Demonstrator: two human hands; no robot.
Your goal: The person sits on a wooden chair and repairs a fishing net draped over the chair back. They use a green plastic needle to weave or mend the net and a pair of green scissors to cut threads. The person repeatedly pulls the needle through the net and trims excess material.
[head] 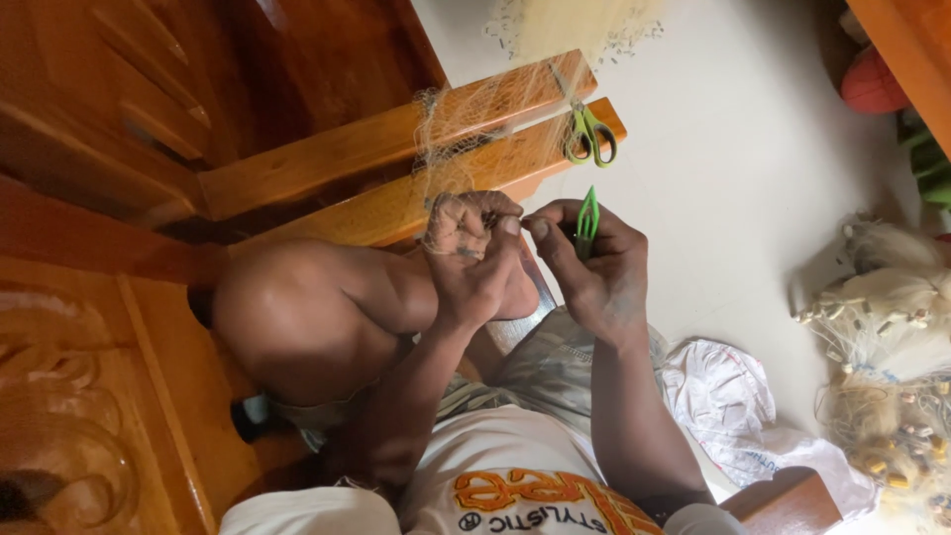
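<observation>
Closest in, a raised bare knee [297, 317] sits beside the two working hands. The left hand [474, 260] is curled tight, its fingers bunched around a gather of pale fishing net [466, 119], thumb tip pressed up against the other hand's thumb. The right hand [592, 269] is folded round a slim green netting needle [588, 220], gripped between thumb and fingers; the needle stands nearly upright in view, its long axis running away from the body, pointed tip toward the wooden rail [416, 168]. To the right on the pale floor lies a crumpled white plastic bag [733, 396]; what it holds cannot be seen. Further off, the net stretches taut over the rail, where green-handled scissors [590, 137] hang, handles lowermost. At far right lies a heaped net with small floats [892, 337].
</observation>
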